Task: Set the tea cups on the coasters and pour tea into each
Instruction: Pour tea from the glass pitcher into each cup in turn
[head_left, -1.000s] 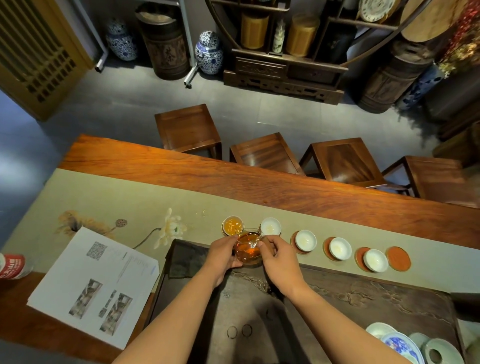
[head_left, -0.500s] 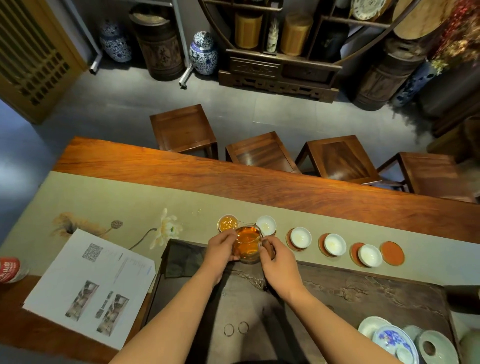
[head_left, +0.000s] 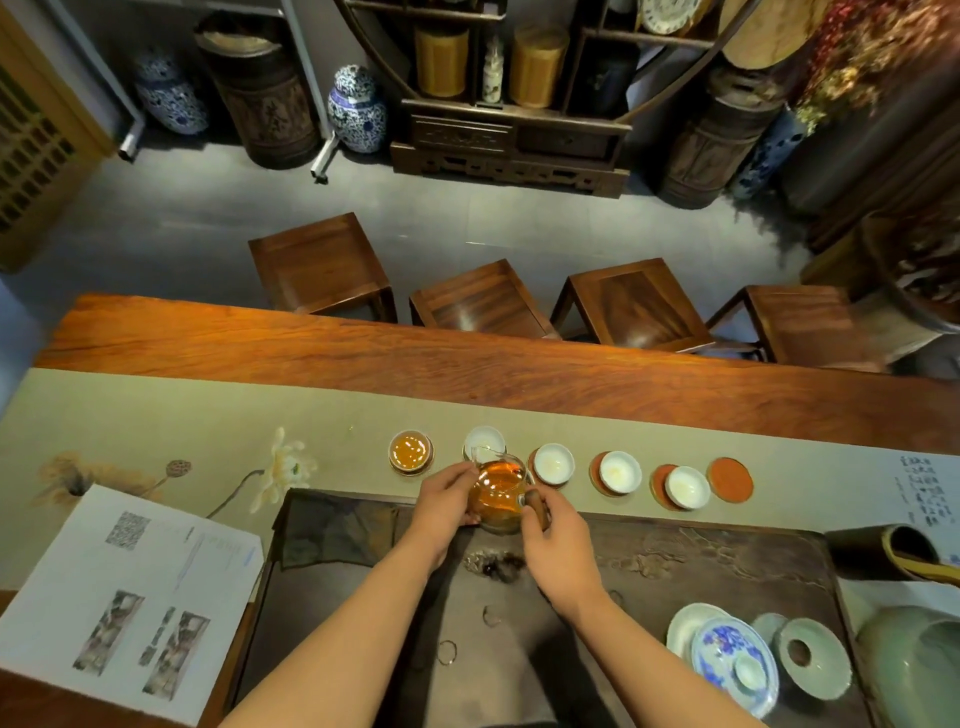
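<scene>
A glass pitcher (head_left: 497, 493) of tea is gripped by the left hand (head_left: 445, 506) and right hand (head_left: 558, 538), its spout overlapping the second cup (head_left: 484, 443); the bare coaster (head_left: 730, 479) stays unobstructed.

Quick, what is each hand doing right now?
Left hand: closed on the side of the glass pitcher.
Right hand: closed on the pitcher's wooden handle.

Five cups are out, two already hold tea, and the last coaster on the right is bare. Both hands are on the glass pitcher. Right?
Not quite. The head view shows only one filled cup, at the left end. The second cup and the other three are white inside. The rest stands: five cups, the bare coaster on the right, and the left hand and right hand on the pitcher.
</scene>
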